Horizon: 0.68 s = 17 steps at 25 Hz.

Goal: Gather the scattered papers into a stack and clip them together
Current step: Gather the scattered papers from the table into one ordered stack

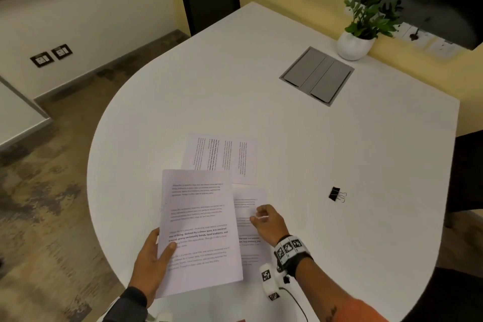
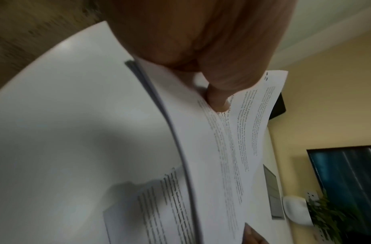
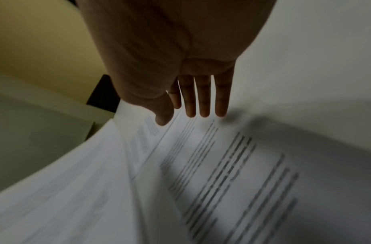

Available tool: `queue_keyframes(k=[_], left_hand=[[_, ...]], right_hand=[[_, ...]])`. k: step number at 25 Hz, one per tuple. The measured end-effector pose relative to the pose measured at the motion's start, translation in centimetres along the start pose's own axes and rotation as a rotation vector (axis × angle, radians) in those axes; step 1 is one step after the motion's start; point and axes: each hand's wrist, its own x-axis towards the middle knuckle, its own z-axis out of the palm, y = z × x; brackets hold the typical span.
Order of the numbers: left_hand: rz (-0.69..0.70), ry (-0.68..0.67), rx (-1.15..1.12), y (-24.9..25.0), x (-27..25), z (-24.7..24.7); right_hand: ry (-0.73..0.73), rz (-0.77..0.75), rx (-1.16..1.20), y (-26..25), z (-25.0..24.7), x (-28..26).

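- Head view: the gathering step is in hand, by my reading. The left hand point(image 1: 151, 256) grips a held sheaf point(image 1: 198, 230) of printed sheets at its left edge, thumb on top, with the sheaf lifted above the worktop point(image 1: 261, 102). The right hand point(image 1: 269, 222) hovers over a near sheet point(image 1: 251, 232) lying flat, partly under the sheaf; its fingers look curled here, but it holds nothing I can make out. A far sheet point(image 1: 222, 157) lies turned sideways just beyond. The binder clip point(image 1: 335, 194), black with wire handles, sits well apart to the right, untouched. A potted plant point(image 1: 366, 26) and a grey hatch point(image 1: 316, 76) stand farther off.
- Left wrist view: the thumb point(image 2: 218, 99) presses down on the sheaf, which bows in a soft curve; thin, limp paper with several layered edges.
- Right wrist view: the fingers point(image 3: 203, 99) are straight and slightly apart, tips low over the near sheet, contact uncertain. The picture is blurred.
- Next, I judge, the right hand must slide or pinch up the near sheet, then the far one, turn it to match, square the edges, and fetch the clip. The smooth matte worktop gives flat paper little edge to catch.
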Motion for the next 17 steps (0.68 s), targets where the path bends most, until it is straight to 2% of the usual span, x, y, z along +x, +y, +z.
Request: queue_keyframes(k=[2, 7, 10, 13, 17], left_hand=[[-0.024, 0.018, -0.022, -0.5, 0.7, -0.9], [-0.067, 0.060, -0.074, -0.5, 1.4, -1.5], [-0.102, 0.059, -0.094, -0.2, 1.9, -1.5], [-0.117, 0.057, -0.083, -0.4, 2.6, -1.4], [-0.106, 0.048, -0.077, -0.4, 2.9, -1.1]], right_hand=[[-0.031, -0.024, -0.239, 0.9, -0.1, 2.9], [-0.082, -0.059, -0.654, 0.7, 0.3, 7.7], [-0.129, -0.042, -0.789, 0.7, 0.5, 8.8], [-0.111, -0.058, -0.911, 1.6, 1.0, 9.2], [-0.095, -0.087, -0.926, 1.5, 1.0, 9.1]])
